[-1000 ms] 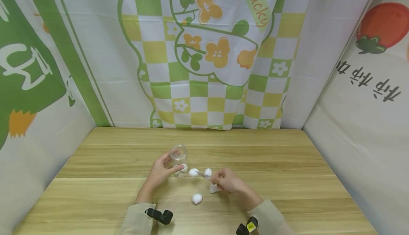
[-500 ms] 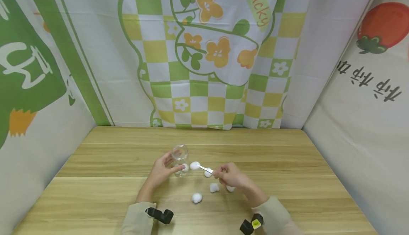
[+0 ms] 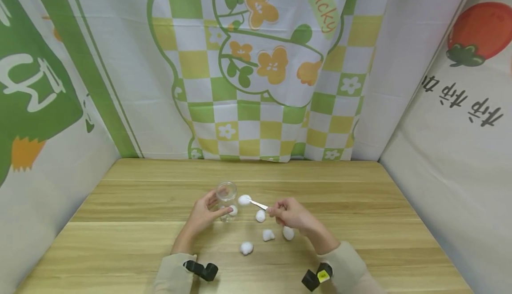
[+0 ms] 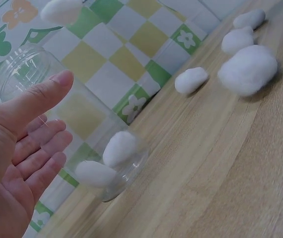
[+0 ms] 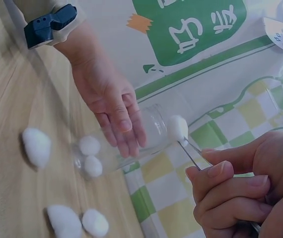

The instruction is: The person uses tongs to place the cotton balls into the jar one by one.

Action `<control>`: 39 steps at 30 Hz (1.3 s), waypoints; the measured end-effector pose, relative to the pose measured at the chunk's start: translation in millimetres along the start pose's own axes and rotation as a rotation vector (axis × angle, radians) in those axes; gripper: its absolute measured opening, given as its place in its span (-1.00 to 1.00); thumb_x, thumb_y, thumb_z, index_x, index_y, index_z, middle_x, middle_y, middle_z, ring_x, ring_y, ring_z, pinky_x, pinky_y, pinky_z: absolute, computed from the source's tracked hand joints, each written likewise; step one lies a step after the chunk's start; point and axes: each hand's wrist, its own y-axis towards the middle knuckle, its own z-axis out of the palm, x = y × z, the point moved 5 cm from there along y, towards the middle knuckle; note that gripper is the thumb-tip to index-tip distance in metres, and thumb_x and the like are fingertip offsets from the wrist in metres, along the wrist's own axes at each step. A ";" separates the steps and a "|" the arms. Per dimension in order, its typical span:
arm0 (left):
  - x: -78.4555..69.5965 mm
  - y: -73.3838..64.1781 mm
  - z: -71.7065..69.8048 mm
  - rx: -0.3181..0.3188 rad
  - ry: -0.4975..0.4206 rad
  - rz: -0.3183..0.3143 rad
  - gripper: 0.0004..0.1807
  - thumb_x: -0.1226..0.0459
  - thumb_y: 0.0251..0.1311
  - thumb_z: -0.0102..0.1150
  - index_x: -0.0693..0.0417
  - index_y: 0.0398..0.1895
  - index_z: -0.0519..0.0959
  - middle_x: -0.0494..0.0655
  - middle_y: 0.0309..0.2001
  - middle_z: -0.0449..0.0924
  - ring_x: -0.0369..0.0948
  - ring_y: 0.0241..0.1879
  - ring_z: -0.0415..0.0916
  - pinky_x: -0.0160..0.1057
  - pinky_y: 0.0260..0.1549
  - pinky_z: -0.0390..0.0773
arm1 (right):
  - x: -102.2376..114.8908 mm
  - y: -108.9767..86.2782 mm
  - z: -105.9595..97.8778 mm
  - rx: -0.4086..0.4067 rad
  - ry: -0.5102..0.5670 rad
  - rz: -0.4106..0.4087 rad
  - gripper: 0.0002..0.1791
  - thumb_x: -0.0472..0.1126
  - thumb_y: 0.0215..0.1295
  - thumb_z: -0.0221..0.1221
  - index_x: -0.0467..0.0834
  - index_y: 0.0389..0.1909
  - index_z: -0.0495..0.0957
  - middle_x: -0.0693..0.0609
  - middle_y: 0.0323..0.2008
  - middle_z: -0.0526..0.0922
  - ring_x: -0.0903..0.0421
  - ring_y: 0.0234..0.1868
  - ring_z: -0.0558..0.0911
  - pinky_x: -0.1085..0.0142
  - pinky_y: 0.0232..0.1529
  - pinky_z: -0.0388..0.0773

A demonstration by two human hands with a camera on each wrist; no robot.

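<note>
My left hand (image 3: 201,215) grips a clear jar (image 3: 226,192) round its side, thumb in front and fingers behind. The jar stands on the table with its mouth open at the top. Two cotton balls (image 4: 120,149) lie at its bottom, seen best in both wrist views. My right hand (image 3: 295,217) pinches a pair of metal tweezers (image 3: 259,204). Between the tips of the tweezers is another cotton ball (image 5: 176,129), held in the air just right of the jar's rim and apart from it. The right hand's lower fingers are curled in the right wrist view.
Several loose cotton balls lie on the wooden table (image 3: 340,196) in front of the hands, among them a cotton ball (image 3: 261,216) below the tweezers and another cotton ball (image 3: 246,248) nearest the person. A patterned cloth (image 3: 256,121) hangs behind the table's far edge.
The right hand has raised the tweezers and the pinched cotton ball from low beside the jar towards its rim. Loose cotton balls near the right hand have come into view. The left hand hardly moved.
</note>
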 end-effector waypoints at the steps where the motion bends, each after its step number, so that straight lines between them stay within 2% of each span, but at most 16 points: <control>1: 0.2 0.0 0.1 0.001 0.000 -0.003 -0.25 0.21 0.04 0.41 0.09 0.34 0.35 0.18 0.34 0.40 0.16 0.35 0.35 0.08 0.40 0.34 | 1.0 0.2 -0.3 0.000 0.003 0.000 -0.75 -0.27 0.37 0.08 -0.22 -0.53 0.44 0.16 -0.76 0.31 0.28 -0.69 0.26 0.52 -0.65 0.17; 18: 1.3 0.2 0.2 0.001 0.002 -0.014 -0.26 0.21 0.03 0.41 0.07 0.32 0.36 0.14 0.34 0.41 0.15 0.35 0.35 0.07 0.40 0.34 | 19.1 0.8 -4.6 0.026 0.019 -0.016 -0.76 -0.24 0.39 0.07 -0.26 -0.48 0.44 0.15 -0.77 0.30 0.30 -0.72 0.16 0.53 -0.71 0.05; 39: 1.0 0.2 0.2 -0.001 -0.021 -0.012 -0.27 0.22 0.04 0.41 0.09 0.33 0.36 0.12 0.34 0.42 0.10 0.36 0.35 0.04 0.42 0.33 | 29.9 6.5 -2.2 0.016 0.001 -0.026 -0.76 -0.24 0.40 0.07 -0.28 -0.46 0.45 0.15 -0.78 0.29 0.28 -0.71 0.18 0.50 -0.67 0.08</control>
